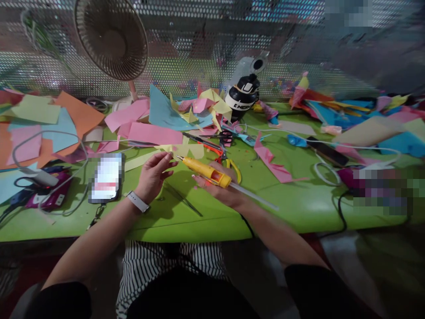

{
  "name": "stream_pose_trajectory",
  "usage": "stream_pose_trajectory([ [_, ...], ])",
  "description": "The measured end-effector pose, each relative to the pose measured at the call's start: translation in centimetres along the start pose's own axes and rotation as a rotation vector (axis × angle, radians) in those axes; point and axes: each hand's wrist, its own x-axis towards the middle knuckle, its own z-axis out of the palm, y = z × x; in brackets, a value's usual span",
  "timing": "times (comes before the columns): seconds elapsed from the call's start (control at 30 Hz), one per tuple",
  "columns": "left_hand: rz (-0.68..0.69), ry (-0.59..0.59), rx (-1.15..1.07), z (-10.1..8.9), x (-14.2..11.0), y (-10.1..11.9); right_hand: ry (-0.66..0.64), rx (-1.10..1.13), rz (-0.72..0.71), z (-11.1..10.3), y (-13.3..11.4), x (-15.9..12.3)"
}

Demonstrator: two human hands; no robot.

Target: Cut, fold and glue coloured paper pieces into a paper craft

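My right hand [219,188] is wrapped round a yellow hot glue gun [206,170], its nozzle pointing left and a long translucent glue stick [255,196] sticking out of its back. Just left of the nozzle, my left hand [155,173] pinches something small at its fingertips. It looks pale yellow with a pinkish spot, but I cannot make out what it is. Under and between the hands lie tweezers [184,201] on the green table [212,228]. Scissors with black handles [226,136] and a pair with yellow and red handles [235,168] lie beyond the glue gun.
Coloured paper sheets [154,133] and folded scraps spread across the back. A phone [106,177] and a purple power strip [56,192] with cables lie left. A fan [111,40] and a black bottle [244,95] stand behind. A white cable [332,142] crosses the right side.
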Motion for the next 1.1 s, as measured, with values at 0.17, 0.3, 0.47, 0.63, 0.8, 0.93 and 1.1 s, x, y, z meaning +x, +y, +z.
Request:
stream_pose_trajectory([
  [0.17, 0.058, -0.068, 0.059, -0.1, 0.0, 0.0, 0.028, -0.14, -0.155, -0.2, 0.3, -0.3],
  [0.3, 0.118, -0.107, 0.114, -0.3, 0.1, -0.3, 0.038, -0.14, -0.172, -0.4, 0.7, -0.3],
  [0.47, 0.171, -0.137, 0.192, -0.4, 0.1, -0.5, 0.073, -0.168, -0.297, -0.4, 0.8, -0.2],
  [0.63, 0.19, -0.143, 0.204, -0.3, 0.0, -0.5, 0.061, -0.199, -0.326, -0.3, 0.7, -0.2],
  [0.8, 0.188, -0.154, 0.19, -0.3, 0.0, -0.5, 0.056, -0.195, -0.275, -0.2, 1.1, -0.4],
  [0.93, 0.193, -0.166, 0.169, -0.3, 0.0, -0.5, 0.056, -0.182, -0.279, -0.2, 1.4, -0.3],
  [1.1, 0.205, -0.176, 0.172, -0.3, 0.0, -0.5, 0.047, -0.161, -0.246, -0.2, 1.3, -0.2],
])
